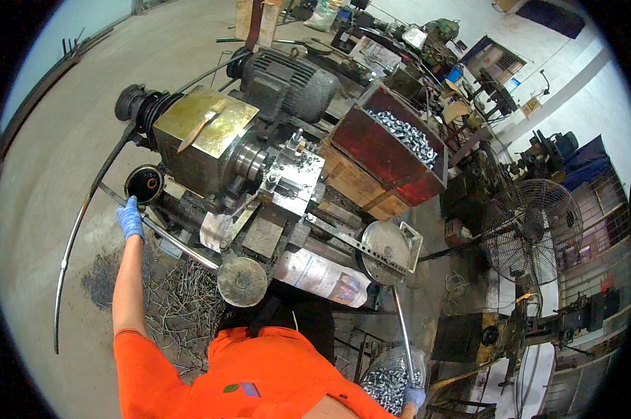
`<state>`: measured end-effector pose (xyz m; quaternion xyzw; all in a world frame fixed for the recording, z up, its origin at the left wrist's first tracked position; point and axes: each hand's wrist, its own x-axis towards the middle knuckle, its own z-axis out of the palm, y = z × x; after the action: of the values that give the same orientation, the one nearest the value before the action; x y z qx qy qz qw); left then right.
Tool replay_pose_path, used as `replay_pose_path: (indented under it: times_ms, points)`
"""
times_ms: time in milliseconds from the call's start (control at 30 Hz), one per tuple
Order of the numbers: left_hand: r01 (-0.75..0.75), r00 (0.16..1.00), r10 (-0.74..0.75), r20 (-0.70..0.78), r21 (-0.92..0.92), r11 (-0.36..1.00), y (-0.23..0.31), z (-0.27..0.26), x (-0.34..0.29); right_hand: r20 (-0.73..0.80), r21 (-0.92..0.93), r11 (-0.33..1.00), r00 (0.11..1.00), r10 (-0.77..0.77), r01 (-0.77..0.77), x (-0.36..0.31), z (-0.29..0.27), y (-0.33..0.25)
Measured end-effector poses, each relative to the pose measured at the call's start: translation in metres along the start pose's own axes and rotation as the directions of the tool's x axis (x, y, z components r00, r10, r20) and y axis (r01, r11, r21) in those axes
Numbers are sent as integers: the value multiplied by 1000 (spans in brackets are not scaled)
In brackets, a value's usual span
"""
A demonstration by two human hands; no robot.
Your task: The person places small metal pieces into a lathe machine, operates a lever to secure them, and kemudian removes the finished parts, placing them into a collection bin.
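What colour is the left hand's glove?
The glove is light blue, clearest in the head view.

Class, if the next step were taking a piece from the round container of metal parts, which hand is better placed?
Probably the right hand: it is beside the container, at the lower end of a metal rod. The left hand is far across, at a long bar.

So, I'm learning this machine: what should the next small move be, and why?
Probably ease the long, straight steel rod slightly with the blue-gloved right grip, since that grip seems closed around its lower end, while the blue-gloved left grip is already at the slanted, silver metal bar.
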<state>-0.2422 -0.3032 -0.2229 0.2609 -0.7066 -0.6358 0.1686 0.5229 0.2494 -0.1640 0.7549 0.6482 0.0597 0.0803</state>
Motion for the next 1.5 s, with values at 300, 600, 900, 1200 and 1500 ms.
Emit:
replay_pose_path:
  times_ms: [300,600,900,1200,1500]
  points:
    - [-29,1000,29,-4,-24,999,-2,1,0,-15,-94,994,998,-58,57,0,11,10]
    - [-48,999,47,-22,-30,998,-13,-3,12,-17,5,1000,1000,17,-17,-10,4,3]
    - [-46,999,45,-24,-67,997,-33,-8,29,32,11,1000,999,13,-14,-27,-16,-11]
    - [-25,1000,25,-13,-40,999,1,-7,0,8,114,993,999,40,-41,-33,-14,-9]
    - [13,1000,-12,8,-100,995,5,1,-5,-14,60,993,994,106,-105,-30,4,3]
